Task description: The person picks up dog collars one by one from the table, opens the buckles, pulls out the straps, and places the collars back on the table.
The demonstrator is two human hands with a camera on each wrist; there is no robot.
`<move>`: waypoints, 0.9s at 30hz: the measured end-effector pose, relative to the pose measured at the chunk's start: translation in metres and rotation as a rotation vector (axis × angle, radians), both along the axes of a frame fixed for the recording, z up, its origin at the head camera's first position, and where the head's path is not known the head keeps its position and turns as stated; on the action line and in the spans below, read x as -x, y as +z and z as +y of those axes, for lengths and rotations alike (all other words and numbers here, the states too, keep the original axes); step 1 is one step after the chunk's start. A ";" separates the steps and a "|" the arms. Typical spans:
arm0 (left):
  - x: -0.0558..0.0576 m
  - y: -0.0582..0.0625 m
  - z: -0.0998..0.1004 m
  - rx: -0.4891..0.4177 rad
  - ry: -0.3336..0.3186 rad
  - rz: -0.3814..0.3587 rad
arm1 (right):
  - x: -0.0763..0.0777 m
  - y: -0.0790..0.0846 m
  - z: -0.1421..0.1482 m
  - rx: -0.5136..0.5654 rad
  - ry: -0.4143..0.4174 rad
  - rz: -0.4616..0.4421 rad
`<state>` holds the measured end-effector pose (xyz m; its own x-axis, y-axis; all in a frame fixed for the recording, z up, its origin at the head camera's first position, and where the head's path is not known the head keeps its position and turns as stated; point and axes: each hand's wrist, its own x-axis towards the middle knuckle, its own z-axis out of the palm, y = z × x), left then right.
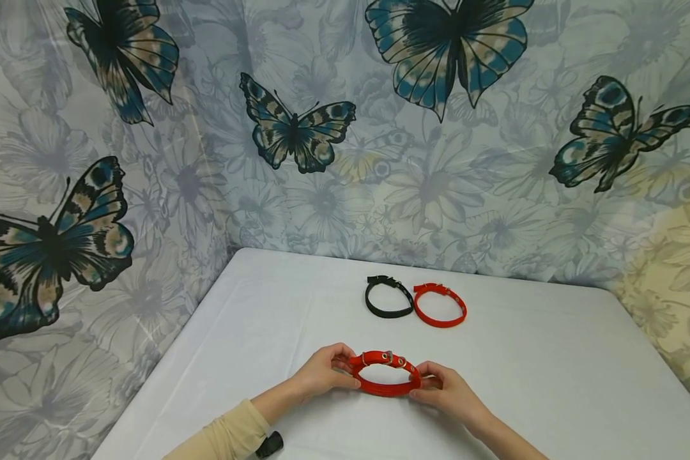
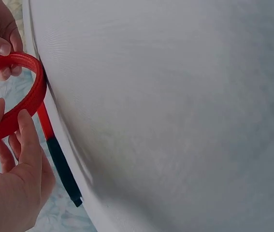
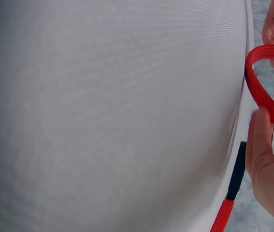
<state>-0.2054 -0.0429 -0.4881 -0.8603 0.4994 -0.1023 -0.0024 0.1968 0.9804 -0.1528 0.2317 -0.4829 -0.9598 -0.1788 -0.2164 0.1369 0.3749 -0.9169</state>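
Observation:
A red buckled collar (image 1: 386, 390), closed into a loop with metal eyelets along its strap, is held between both hands near the front of the table. My left hand (image 1: 326, 370) pinches its left end between thumb and fingers. At the opposite end, my right hand (image 1: 445, 391) grips the strap the same way. Both wrist views show the band, the red collar (image 2: 39, 89) and again the collar (image 3: 256, 87), with the fingers curled at its ends. Farther back lie a black collar (image 1: 390, 314) and a second red collar (image 1: 440, 324), side by side and seemingly touching.
A white cloth covers the table (image 1: 299, 306). Butterfly-patterned fabric (image 1: 322, 211) hangs behind it and along the left side. Beside the left sleeve (image 1: 230, 431), a small black object (image 1: 269, 444) shows at the bottom edge.

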 end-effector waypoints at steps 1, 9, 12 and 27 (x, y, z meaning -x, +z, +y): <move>0.000 0.000 0.000 0.003 -0.002 0.005 | 0.000 0.000 0.000 -0.013 -0.001 0.008; -0.003 0.005 0.001 0.025 -0.001 0.037 | 0.000 0.000 -0.002 -0.071 -0.018 0.040; -0.004 0.005 0.001 0.038 -0.005 0.064 | 0.000 -0.001 -0.002 -0.085 -0.017 0.034; -0.004 0.011 0.000 0.098 -0.029 0.194 | 0.000 -0.003 -0.002 -0.143 -0.003 0.070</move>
